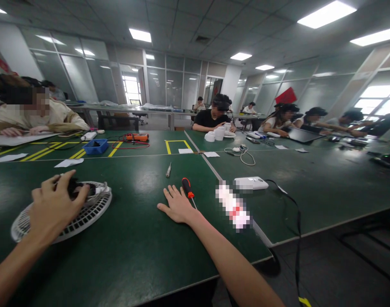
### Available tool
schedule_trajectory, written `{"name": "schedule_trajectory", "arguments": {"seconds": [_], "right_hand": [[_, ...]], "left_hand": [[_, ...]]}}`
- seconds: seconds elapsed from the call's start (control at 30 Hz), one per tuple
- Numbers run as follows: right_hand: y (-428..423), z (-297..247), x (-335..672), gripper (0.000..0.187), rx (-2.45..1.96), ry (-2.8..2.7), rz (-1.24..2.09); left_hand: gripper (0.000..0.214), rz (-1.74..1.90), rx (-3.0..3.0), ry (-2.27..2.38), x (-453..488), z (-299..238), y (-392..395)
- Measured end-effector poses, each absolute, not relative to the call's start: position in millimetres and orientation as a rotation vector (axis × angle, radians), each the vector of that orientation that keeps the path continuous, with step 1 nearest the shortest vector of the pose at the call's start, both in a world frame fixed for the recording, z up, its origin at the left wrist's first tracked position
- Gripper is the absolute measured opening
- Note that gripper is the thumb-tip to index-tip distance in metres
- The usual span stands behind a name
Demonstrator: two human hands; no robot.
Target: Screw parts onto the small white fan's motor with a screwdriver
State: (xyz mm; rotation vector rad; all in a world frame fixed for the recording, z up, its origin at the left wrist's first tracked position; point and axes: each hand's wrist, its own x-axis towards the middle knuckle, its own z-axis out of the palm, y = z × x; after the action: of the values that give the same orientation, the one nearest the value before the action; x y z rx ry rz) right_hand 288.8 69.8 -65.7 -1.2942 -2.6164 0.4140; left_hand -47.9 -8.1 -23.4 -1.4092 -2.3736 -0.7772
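My left hand (54, 204) is curled over a dark motor-like part (76, 187) at the centre of a round white fan grille (86, 218). The palm and fingers cover much of that part and the grille's left side. My right hand (176, 204) lies palm down on the green table (134, 256), its fingers stretched and holding nothing. Close beside it is a black and orange screwdriver (186, 187), whose shaft runs partly behind the wrist. A small pale slim tool (168, 169), its kind unclear, lies beyond the fingertips.
Right of my hand are a blurred-out pale item (233, 207) and a white power bank-like box (251, 183) with a black cable (298, 230). Farther back are a blue bin (95, 146), an orange multimeter (136, 137) and a white cord (248, 157). Several people sit around.
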Motion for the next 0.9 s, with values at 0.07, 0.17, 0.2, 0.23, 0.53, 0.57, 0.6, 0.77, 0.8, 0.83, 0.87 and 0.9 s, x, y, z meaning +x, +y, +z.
{"name": "schedule_trajectory", "arguments": {"seconds": [0.07, 0.17, 0.2, 0.23, 0.53, 0.57, 0.6, 0.77, 0.8, 0.83, 0.87, 0.9], "right_hand": [[69.4, -63.2, 289.6, 0.081, -1.287, -2.601, 0.435], [68.7, -59.8, 290.5, 0.078, -1.267, -2.566, 0.460], [68.6, -58.6, 290.7, 0.076, -1.263, -2.546, 0.472], [68.8, -57.3, 290.9, 0.074, -1.262, -2.511, 0.484], [76.7, -47.6, 295.0, 0.054, -1.277, -1.955, 0.500], [76.6, -46.7, 295.2, 0.053, -1.266, -1.928, 0.496], [76.1, -45.8, 295.3, 0.053, -1.248, -1.911, 0.488], [70.5, -42.6, 292.9, 0.047, -1.169, -1.882, 0.401], [69.2, -42.1, 292.4, 0.045, -1.168, -1.879, 0.382], [68.0, -41.5, 292.1, 0.044, -1.167, -1.878, 0.367], [66.8, -40.8, 292.1, 0.043, -1.163, -1.883, 0.354], [65.6, -39.9, 292.3, 0.042, -1.153, -1.894, 0.344]], "left_hand": [[0.069, -0.747, -1.436, -2.407, -20.5, -17.0, -1.6], [0.070, -0.757, -1.559, -2.294, 12.6, -15.8, 6.7], [0.071, -0.764, -1.601, -2.251, 21.8, -17.1, 9.1], [0.073, -0.784, -1.615, -2.211, 30.6, -18.6, 11.5], [0.067, -0.897, -1.743, -1.956, 92.6, -34.5, 33.1], [0.066, -0.903, -1.761, -1.930, 97.5, -36.1, 35.1], [0.065, -0.910, -1.777, -1.910, 102.1, -37.7, 36.8], [0.067, -1.012, -1.828, -1.885, 121.3, -41.4, 42.8], [0.069, -1.050, -1.830, -1.887, 123.9, -41.7, 43.8], [0.071, -1.087, -1.831, -1.887, 126.0, -41.9, 44.6], [0.073, -1.120, -1.834, -1.884, 127.4, -42.2, 45.2], [0.075, -1.148, -1.835, -1.880, 128.2, -42.6, 45.4]]}}
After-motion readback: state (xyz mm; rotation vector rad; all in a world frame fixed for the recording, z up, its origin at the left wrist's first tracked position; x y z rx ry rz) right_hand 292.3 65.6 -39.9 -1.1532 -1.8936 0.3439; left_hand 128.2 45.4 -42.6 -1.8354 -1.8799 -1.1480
